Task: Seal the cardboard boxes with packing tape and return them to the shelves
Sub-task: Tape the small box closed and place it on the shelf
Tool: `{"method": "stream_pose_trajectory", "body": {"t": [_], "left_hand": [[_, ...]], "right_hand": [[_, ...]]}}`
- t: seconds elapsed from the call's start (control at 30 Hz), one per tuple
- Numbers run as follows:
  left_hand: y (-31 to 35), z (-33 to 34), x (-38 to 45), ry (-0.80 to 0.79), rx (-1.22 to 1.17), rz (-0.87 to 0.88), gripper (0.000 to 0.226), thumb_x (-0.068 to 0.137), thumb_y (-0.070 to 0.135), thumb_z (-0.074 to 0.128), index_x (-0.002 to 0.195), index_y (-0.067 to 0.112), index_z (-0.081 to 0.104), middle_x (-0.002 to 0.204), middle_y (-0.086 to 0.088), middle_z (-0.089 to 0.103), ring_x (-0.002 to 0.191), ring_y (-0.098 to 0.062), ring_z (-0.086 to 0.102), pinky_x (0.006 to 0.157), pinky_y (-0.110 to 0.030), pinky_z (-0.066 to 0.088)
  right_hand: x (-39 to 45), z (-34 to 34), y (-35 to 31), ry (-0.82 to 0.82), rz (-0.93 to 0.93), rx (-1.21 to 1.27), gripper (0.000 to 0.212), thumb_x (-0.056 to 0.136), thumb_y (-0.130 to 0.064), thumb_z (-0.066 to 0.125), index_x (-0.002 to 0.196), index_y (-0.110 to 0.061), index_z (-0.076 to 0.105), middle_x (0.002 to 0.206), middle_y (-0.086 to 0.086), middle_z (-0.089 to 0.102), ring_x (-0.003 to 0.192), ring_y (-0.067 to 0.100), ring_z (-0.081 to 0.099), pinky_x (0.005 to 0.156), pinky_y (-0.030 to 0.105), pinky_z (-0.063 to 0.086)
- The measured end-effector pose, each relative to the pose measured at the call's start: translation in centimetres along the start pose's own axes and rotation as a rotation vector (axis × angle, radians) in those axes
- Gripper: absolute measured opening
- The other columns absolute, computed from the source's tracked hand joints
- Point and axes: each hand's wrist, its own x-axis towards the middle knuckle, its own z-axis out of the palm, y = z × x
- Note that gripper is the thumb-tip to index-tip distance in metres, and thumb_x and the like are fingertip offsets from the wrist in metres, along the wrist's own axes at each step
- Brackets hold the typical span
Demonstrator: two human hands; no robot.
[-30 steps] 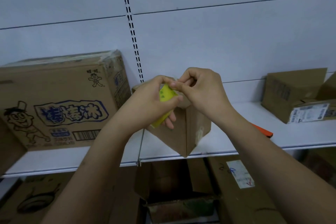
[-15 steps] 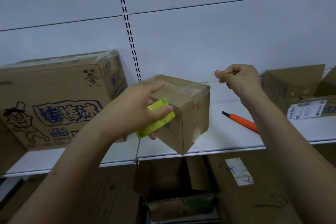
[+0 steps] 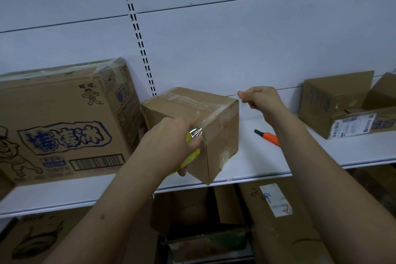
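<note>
A small brown cardboard box (image 3: 220, 135) stands on the white shelf (image 3: 257, 167), one corner over the front edge, clear tape on its top seam. My left hand (image 3: 171, 141) grips a yellow-green roll of clear tape (image 3: 189, 157) against the box's near left face. My right hand (image 3: 259, 97) is raised past the box's far right top corner and pinches the free end of the clear tape between thumb and finger. The stretched tape itself is barely visible across the box top.
A large printed carton (image 3: 60, 120) stands left of the small box, almost touching it. An orange utility knife (image 3: 267, 136) lies on the shelf to the right. Open cardboard boxes (image 3: 342, 105) sit at the far right. More cartons (image 3: 267, 221) fill the shelf below.
My hands came apart: the right one drew the tape end away to the right, the left one carried the roll down to the box's near face.
</note>
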Motion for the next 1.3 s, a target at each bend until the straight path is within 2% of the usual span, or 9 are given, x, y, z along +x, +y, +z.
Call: {"method": "stream_pose_trajectory", "body": {"t": [0.2,0.27,0.37,0.5,0.67,0.87,0.97,1.1,1.3], "left_hand": [[-0.5,1.8,1.4,-0.082,-0.09,-0.008,0.061,0.099,0.036,0.05,0.153,0.044,0.024,0.086,0.0,0.07,0.054,-0.012,0.069,0.065,-0.039,0.062],[-0.5,2.2,1.9,-0.074,-0.136,0.004,0.064,0.098,0.035,0.051,0.154,0.042,0.022,0.092,-0.003,0.072,0.063,-0.015,0.071,0.068,-0.04,0.061],[-0.7,2.3,2.1,-0.07,-0.216,0.002,0.065,0.097,0.033,0.053,0.154,0.042,0.024,0.108,-0.003,0.067,0.067,-0.016,0.071,0.071,-0.041,0.061],[-0.9,2.5,1.9,-0.119,-0.354,-0.011,0.064,0.097,0.033,0.054,0.152,0.048,0.025,0.114,-0.002,0.062,0.057,-0.017,0.072,0.061,-0.038,0.062],[-1.3,2.4,1.9,-0.185,-0.546,-0.028,0.065,0.098,0.024,0.057,0.15,0.052,0.029,0.107,-0.002,0.067,0.057,-0.028,0.072,0.056,-0.038,0.061],[-2.0,2.5,1.9,-0.246,-0.774,-0.063,0.063,0.1,0.02,0.057,0.145,0.057,0.034,0.101,-0.012,0.069,0.063,-0.035,0.071,0.054,-0.04,0.058],[-2.2,2.7,1.9,-0.248,-0.819,-0.058,0.061,0.1,0.02,0.056,0.144,0.058,0.037,0.104,-0.011,0.068,0.062,-0.034,0.069,0.053,-0.041,0.058],[-2.3,2.9,2.0,-0.217,-0.796,-0.042,0.062,0.1,0.019,0.056,0.148,0.052,0.034,0.108,-0.005,0.064,0.066,-0.033,0.071,0.049,-0.037,0.057],[-2.7,3.1,1.7,-0.226,-0.83,-0.015,0.063,0.1,0.02,0.056,0.149,0.051,0.03,0.105,-0.004,0.066,0.072,-0.026,0.073,0.052,-0.039,0.058]], "right_hand": [[0.1,1.8,1.8,-0.187,0.154,0.089,0.029,0.092,-0.037,0.07,0.075,-0.013,0.068,0.061,-0.008,0.059,0.059,0.01,0.05,0.071,0.02,0.052],[0.8,1.7,1.9,-0.119,0.107,-0.086,0.041,0.09,-0.047,0.068,0.108,-0.01,0.071,0.099,0.0,0.072,0.087,0.014,0.066,0.088,0.028,0.057],[0.9,1.5,1.6,0.027,-0.036,-0.526,0.081,0.091,-0.051,0.065,0.153,-0.011,0.033,0.157,0.011,0.036,0.14,0.026,0.041,0.115,0.039,0.035],[-0.7,2.4,0.7,0.332,-0.439,-0.312,0.033,0.103,-0.034,0.05,0.125,-0.016,0.067,0.126,-0.003,0.067,0.113,0.009,0.06,0.099,0.029,0.046],[-2.2,7.3,3.4,0.116,-0.451,-0.082,0.045,0.109,-0.03,0.032,0.101,-0.019,0.075,0.11,-0.006,0.072,0.111,0.009,0.063,0.101,0.038,0.046],[-1.9,7.1,3.1,0.084,-0.33,-0.05,0.049,0.108,-0.043,0.025,0.122,-0.026,0.068,0.13,-0.009,0.065,0.123,0.008,0.056,0.111,0.04,0.04],[-2.9,6.6,2.3,0.263,-0.569,-0.209,0.049,0.107,-0.038,0.025,0.144,-0.02,0.052,0.153,-0.009,0.042,0.144,0.009,0.034,0.12,0.03,0.024],[-5.9,10.5,1.7,0.192,-0.852,-0.229,0.05,0.107,-0.03,0.022,0.12,-0.025,0.07,0.122,-0.014,0.066,0.119,0.005,0.057,0.104,0.018,0.031],[-6.6,10.0,1.5,0.177,-0.915,-0.258,0.048,0.107,-0.027,0.022,0.135,-0.015,0.06,0.137,-0.002,0.06,0.132,0.014,0.052,0.11,0.04,0.038]]}}
